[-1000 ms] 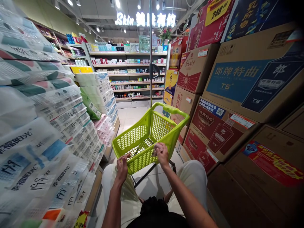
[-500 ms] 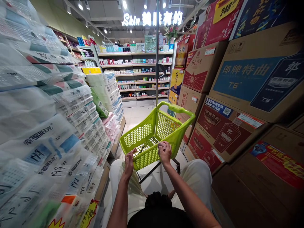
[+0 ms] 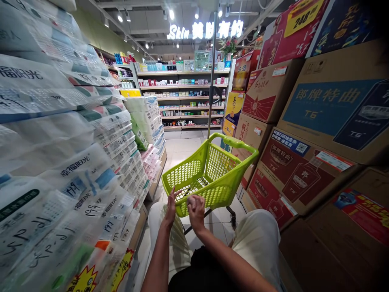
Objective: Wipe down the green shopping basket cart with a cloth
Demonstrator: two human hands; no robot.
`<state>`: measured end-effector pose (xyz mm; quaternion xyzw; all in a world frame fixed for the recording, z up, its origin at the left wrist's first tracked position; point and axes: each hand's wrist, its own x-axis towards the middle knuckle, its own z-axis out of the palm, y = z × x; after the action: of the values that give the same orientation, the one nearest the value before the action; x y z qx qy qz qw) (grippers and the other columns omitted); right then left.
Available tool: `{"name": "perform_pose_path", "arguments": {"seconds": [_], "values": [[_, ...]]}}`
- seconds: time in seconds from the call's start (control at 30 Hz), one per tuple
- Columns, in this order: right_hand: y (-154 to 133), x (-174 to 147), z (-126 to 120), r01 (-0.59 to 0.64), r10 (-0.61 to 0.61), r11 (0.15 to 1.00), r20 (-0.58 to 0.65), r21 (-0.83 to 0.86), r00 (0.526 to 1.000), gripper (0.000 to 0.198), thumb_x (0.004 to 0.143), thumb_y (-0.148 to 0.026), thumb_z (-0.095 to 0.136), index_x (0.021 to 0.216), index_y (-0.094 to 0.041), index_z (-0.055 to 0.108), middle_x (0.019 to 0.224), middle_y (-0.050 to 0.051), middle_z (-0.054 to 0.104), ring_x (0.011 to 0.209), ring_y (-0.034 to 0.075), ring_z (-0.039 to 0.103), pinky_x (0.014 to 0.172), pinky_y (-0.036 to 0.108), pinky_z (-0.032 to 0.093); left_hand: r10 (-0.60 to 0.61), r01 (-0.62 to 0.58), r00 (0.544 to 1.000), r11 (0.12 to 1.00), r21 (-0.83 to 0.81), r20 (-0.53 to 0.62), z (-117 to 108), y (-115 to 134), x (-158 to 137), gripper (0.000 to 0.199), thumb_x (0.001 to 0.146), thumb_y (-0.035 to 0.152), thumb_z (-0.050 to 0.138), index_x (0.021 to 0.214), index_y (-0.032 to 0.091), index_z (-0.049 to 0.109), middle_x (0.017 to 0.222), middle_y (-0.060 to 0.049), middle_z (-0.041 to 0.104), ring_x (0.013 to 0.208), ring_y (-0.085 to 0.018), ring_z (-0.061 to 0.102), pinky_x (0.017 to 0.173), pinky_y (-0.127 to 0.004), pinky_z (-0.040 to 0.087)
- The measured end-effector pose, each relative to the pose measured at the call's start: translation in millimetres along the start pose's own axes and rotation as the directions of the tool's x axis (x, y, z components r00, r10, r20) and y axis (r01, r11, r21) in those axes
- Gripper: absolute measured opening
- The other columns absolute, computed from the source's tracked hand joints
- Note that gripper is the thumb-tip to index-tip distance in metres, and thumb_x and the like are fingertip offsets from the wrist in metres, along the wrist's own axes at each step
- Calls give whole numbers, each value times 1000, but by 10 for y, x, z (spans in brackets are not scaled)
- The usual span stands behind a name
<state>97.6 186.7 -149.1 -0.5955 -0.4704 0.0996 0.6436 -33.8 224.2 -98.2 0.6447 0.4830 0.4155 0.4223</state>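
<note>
A green plastic shopping cart [image 3: 212,198] with a latticed basket stands just in front of my knees. My right hand [image 3: 197,213], fingers curled, grips a small crumpled greyish-pink cloth [image 3: 191,201] before the basket's near side. Most of the cloth is hidden by the fingers. To its left, my left hand [image 3: 170,209] is held up with the fingers stretched out, by the basket's near left corner. Nothing shows in it, and I cannot tell whether it touches the rim.
Plastic-wrapped paper packs [image 3: 100,174] are piled along the left. Stacked cardboard cartons [image 3: 328,105] line the right side. A metal pole [image 3: 212,81] rises beside the cart. Beyond the tiled aisle [image 3: 179,150] stand shelves [image 3: 182,87] of small boxes and bottles.
My right hand has moved left with the cloth, away from the cart's side and closer to my left hand. The left hand's fingers have straightened. The view has shifted slightly.
</note>
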Motion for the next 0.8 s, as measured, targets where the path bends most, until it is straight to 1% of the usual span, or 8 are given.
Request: {"name": "perform_pose_path", "arguments": {"seconds": [0.1, 0.23, 0.3, 0.43, 0.5, 0.6, 0.73, 0.8], "values": [[43, -56, -8, 112, -115, 993, 142, 26, 983, 35, 84, -21, 54, 118, -27, 62, 118, 8, 53, 112, 25, 54, 101, 43, 46, -12, 29, 998, 952, -305, 58, -4, -10, -11, 89, 91, 75, 0, 160, 22, 18, 148, -16, 55, 147, -26, 39, 125, -46, 23], [70, 6, -58, 62, -65, 996, -55, -60, 996, 30, 87, -22, 53, 116, -23, 61, 117, 10, 52, 113, 28, 52, 101, 50, 46, -32, 66, 996, 871, -487, 79, 14, -60, -13, 91, 87, 82, 10, 158, 27, 23, 156, -14, 47, 148, -27, 37, 125, -48, 22], [23, -52, 2, 111, -114, 992, -49, -63, 992, 33, 87, -17, 52, 119, -23, 59, 119, 11, 51, 113, 28, 53, 100, 49, 47, -24, 44, 999, 877, -479, 48, 26, -103, 5, 90, 86, 84, 13, 156, 29, 29, 155, -12, 47, 149, -26, 34, 126, -48, 19], [-90, -206, 105, 345, -350, 936, 261, 66, 900, 43, 82, -5, 51, 118, -27, 60, 114, 8, 55, 110, 22, 56, 97, 38, 52, -21, -10, 998, 900, -436, -65, 2, -192, 65, 87, 87, 83, 12, 150, 31, 40, 155, -9, 47, 147, -24, 38, 126, -47, 20], [-106, -202, 79, 349, -350, 936, 231, 49, 908, 43, 83, -5, 51, 119, -27, 60, 113, 8, 55, 111, 22, 56, 96, 38, 53, -31, -20, 994, 885, -465, -102, -32, -214, 85, 86, 88, 82, 8, 148, 30, 42, 155, -11, 46, 140, -24, 47, 123, -48, 26], [-90, -146, 14, 276, -274, 960, 50, -45, 961, 39, 86, -9, 52, 121, -25, 59, 118, 10, 53, 112, 24, 55, 95, 41, 54, -43, -21, 992, 864, -503, -116, -74, -203, 85, 87, 88, 81, 6, 147, 29, 42, 154, -12, 48, 132, -24, 55, 121, -49, 31], [44, -108, -48, 413, -404, 911, 181, -11, 897, 40, 89, -7, 50, 121, -28, 62, 117, 9, 57, 116, 23, 55, 98, 40, 53, -55, 7, 994, 891, -455, -91, -104, -127, 38, 89, 88, 81, 3, 145, 28, 46, 151, -12, 51, 131, -24, 55, 117, -48, 36], [188, -58, -107, 413, -405, 910, 146, -28, 902, 35, 90, -10, 51, 117, -28, 64, 114, 8, 59, 115, 23, 55, 97, 41, 52, -66, 41, 996, 926, -375, -54, -121, -81, 11, 92, 88, 79, -2, 142, 27, 51, 149, -11, 54, 132, -25, 54, 117, -48, 37]]}}
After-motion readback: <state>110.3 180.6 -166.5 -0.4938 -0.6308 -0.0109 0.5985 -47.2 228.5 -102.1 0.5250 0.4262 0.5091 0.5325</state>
